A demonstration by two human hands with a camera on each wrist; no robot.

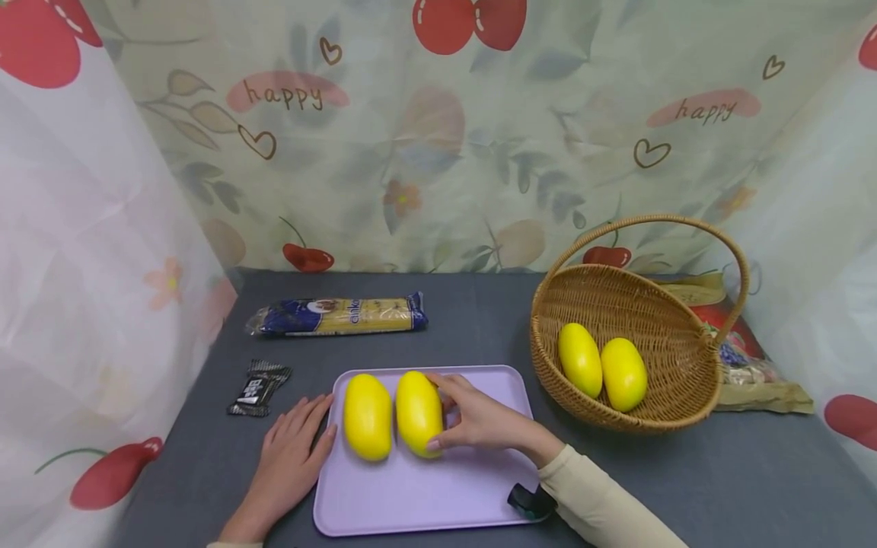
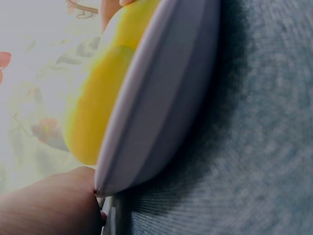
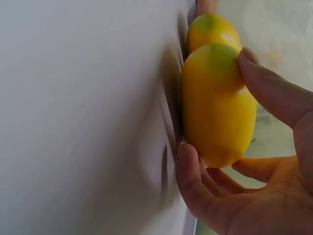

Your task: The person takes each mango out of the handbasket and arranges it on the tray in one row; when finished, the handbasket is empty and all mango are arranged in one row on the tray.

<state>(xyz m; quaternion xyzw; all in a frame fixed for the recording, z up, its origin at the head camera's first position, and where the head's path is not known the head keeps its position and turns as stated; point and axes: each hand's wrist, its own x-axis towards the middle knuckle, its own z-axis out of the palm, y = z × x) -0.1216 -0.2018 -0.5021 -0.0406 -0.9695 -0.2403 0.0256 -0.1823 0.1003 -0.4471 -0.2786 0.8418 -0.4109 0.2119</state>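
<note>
On a pale purple tray (image 1: 425,498) lie two yellow mangoes side by side. My right hand (image 1: 483,415) holds the right mango (image 1: 419,413), thumb at its near end and fingers at its far end. In the right wrist view, the thumb and fingers span this mango (image 3: 217,112), whose tip is greenish. The left mango (image 1: 368,417) lies just beside it, untouched by the right hand. My left hand (image 1: 291,449) rests flat at the tray's left edge, fingers extended. In the left wrist view the tray's side (image 2: 156,98) hides the mangoes' lower parts.
A wicker basket (image 1: 658,312) with a tall handle stands at the right, holding two more mangoes (image 1: 623,374). Behind it lies a brown and red bag (image 1: 760,373). A spaghetti pack (image 1: 342,316) lies at the back left, a black-wrapped snack (image 1: 256,388) nearer the left hand.
</note>
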